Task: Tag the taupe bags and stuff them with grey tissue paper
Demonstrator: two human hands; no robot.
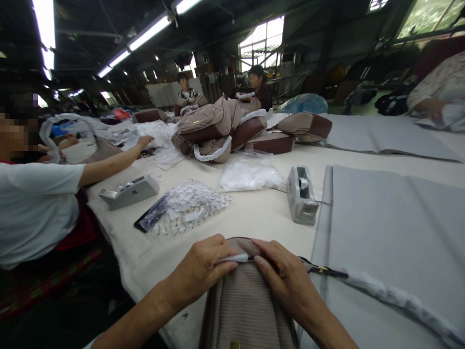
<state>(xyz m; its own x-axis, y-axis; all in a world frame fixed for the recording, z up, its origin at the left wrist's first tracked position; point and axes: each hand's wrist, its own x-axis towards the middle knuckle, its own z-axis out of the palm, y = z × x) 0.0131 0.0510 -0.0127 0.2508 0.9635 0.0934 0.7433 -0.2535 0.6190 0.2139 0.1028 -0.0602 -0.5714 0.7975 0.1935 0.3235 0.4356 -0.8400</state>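
Observation:
A beige ribbed handbag (245,300) with dark brown edges stands on the table in front of me. At its upper end, my left hand (209,264) pinches a small white strip (238,258) between thumb and forefinger. The strip's tip meets a small dark piece beside my right thumb; whether this is a zipper pull I cannot make out. My right hand (281,266) grips the bag's top from the right, fingers bent and thumb against the fabric. A strap wrapped in white plastic (395,295) runs from the bag out to the right.
Ahead lie a pile of white tags (192,201), a clear plastic bag stack (250,173) and two tape dispensers (302,194). Beyond are heaped handbags (214,121). Grey sheets (385,218) cover the right. At left a co-worker in a white shirt (36,203) reaches across the table.

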